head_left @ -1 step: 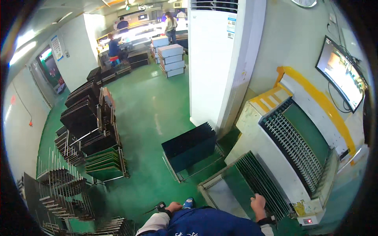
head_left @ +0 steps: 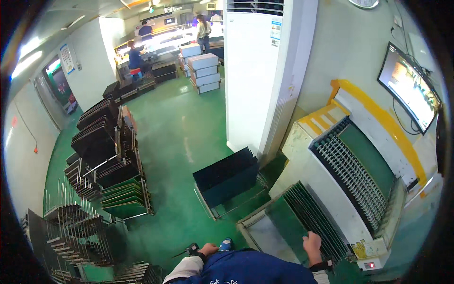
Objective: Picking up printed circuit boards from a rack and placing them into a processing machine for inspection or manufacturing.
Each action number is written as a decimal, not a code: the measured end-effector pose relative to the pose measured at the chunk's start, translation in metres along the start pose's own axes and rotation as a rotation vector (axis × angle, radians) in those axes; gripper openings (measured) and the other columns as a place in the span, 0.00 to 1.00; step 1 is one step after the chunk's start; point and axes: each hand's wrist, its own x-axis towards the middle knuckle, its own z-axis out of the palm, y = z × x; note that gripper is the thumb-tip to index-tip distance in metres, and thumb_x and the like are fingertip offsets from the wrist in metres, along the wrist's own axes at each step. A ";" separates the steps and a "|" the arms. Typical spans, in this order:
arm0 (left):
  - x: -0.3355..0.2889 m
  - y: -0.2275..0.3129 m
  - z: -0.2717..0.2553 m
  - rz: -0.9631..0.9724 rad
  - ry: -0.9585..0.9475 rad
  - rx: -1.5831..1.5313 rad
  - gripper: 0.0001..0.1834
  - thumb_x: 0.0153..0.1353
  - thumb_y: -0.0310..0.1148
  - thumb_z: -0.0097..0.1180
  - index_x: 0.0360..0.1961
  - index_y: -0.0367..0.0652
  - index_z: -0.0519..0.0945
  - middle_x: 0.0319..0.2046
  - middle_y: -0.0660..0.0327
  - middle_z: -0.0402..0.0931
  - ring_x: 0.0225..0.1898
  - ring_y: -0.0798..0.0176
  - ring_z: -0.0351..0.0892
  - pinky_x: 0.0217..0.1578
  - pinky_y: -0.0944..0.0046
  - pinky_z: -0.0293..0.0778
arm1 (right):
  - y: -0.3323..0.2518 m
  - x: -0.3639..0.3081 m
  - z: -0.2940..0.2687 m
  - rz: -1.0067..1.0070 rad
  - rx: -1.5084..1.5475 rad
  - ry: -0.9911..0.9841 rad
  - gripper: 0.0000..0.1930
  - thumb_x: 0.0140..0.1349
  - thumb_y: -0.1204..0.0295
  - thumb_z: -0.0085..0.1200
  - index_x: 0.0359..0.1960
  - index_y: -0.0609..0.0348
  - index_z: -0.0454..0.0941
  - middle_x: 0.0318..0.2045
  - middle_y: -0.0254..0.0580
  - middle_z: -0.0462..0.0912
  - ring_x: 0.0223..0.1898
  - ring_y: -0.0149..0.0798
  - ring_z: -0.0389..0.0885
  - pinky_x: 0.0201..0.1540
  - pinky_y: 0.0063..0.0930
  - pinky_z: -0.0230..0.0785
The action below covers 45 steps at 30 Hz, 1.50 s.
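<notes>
Right hand (head_left: pixel 311 245) | dark green panel (head_left: pixel 285 218), flat, thin | edge apparently gripped

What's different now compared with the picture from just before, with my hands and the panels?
Very little: your right hand has shifted slightly to the right, at the edge of the front dark green panel. No hold was visibly taken or let go. Your left hand, the black panels on the floor and the roller machine stayed as they were.
</notes>
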 end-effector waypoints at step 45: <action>0.017 0.018 0.004 0.027 -0.040 0.095 0.17 0.50 0.40 0.57 0.34 0.36 0.79 0.28 0.59 0.79 0.29 0.68 0.76 0.32 0.69 0.70 | 0.109 0.099 -0.095 0.613 2.351 0.368 0.10 0.54 0.70 0.53 0.35 0.58 0.67 0.33 0.41 0.72 0.35 0.38 0.70 0.36 0.33 0.69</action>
